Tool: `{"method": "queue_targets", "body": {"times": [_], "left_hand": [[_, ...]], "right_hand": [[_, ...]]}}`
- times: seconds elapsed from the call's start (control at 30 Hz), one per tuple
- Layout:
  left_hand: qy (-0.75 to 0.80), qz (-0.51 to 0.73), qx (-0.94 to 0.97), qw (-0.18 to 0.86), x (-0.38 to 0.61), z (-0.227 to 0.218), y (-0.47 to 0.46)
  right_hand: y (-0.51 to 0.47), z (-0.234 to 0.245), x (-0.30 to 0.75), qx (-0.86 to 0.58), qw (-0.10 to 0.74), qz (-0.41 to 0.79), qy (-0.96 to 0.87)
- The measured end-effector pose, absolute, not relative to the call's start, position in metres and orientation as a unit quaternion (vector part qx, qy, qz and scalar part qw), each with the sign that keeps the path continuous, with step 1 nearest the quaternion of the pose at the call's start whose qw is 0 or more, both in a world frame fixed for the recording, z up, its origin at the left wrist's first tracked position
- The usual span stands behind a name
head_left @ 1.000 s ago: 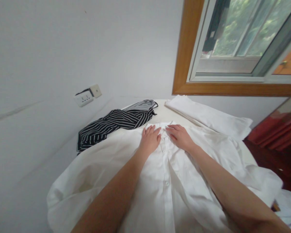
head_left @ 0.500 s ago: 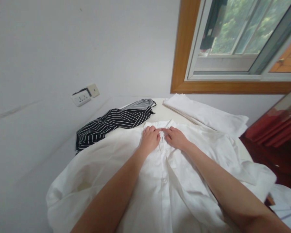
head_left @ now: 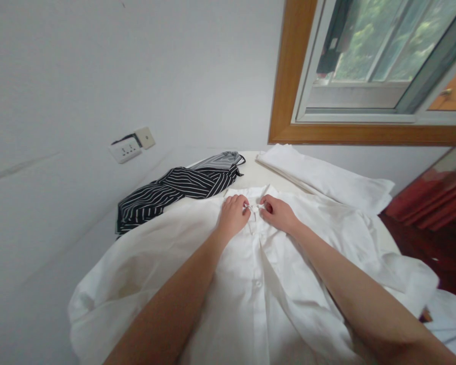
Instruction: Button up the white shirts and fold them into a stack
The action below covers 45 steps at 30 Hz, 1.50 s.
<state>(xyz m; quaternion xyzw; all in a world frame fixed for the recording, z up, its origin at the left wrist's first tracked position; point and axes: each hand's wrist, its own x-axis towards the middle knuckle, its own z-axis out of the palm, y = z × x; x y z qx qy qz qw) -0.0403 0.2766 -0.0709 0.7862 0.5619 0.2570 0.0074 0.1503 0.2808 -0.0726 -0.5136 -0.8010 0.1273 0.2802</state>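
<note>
A white buttoned shirt [head_left: 235,284] lies spread over the table, its collar end farthest from me and its button placket running toward me. At the collar, my left hand [head_left: 234,213] pinches one side of a small white tie [head_left: 255,208], its fingers curled and partly hiding the cloth. On the other side, my right hand [head_left: 278,214] pinches the tie's other end between thumb and fingers. A short gap separates the two hands, with the knot-like middle of the tie between them. Both wrists hover over or rest on the shirt front.
Behind the shirt lie a black-and-white striped cloth [head_left: 182,185] at left and a folded white cloth [head_left: 327,175] at right. Beyond the table [head_left: 247,175] rises a white wall with a power socket [head_left: 125,149] and a wood-framed window [head_left: 365,134]. Red fabric [head_left: 437,197] hangs at right.
My hands met with fingertips touching at the collar before. Now they have drawn slightly apart, each pinching a side of the white tie. The view has shifted a little.
</note>
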Motion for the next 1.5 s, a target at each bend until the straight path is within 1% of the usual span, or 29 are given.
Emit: {"method": "queue_targets", "body": {"times": [0.23, 0.5, 0.63, 0.73, 0.93, 1.13, 1.23, 1.37, 1.5], "left_hand": [[0.548, 0.246, 0.799, 0.01, -0.039, -0.067, 0.273], [0.535, 0.242, 0.809, 0.009, -0.034, -0.061, 0.265], [0.554, 0.231, 0.8, 0.015, -0.033, -0.064, 0.269], [0.57, 0.248, 0.782, 0.035, -0.032, -0.066, 0.273], [0.586, 0.286, 0.754, 0.078, -0.03, -0.066, 0.277], [0.588, 0.282, 0.753, 0.082, -0.03, -0.068, 0.278], [0.587, 0.285, 0.754, 0.078, -0.03, -0.068, 0.277], [0.58, 0.289, 0.758, 0.072, -0.03, -0.067, 0.276], [0.583, 0.292, 0.754, 0.076, -0.03, -0.068, 0.276]], "right_hand": [[0.284, -0.076, 0.153, -0.513, 0.313, 0.172, -0.781], [0.283, -0.075, 0.154, -0.504, 0.339, 0.193, -0.771], [0.284, -0.075, 0.153, -0.481, 0.356, 0.182, -0.78], [0.283, -0.072, 0.15, -0.471, 0.375, 0.158, -0.783], [0.275, -0.066, 0.138, -0.502, 0.382, 0.171, -0.757], [0.274, -0.073, 0.137, -0.509, 0.372, 0.165, -0.758], [0.278, -0.078, 0.141, -0.487, 0.357, 0.148, -0.783], [0.28, -0.082, 0.144, -0.484, 0.335, 0.098, -0.803], [0.277, -0.078, 0.142, -0.488, 0.354, 0.095, -0.792]]}}
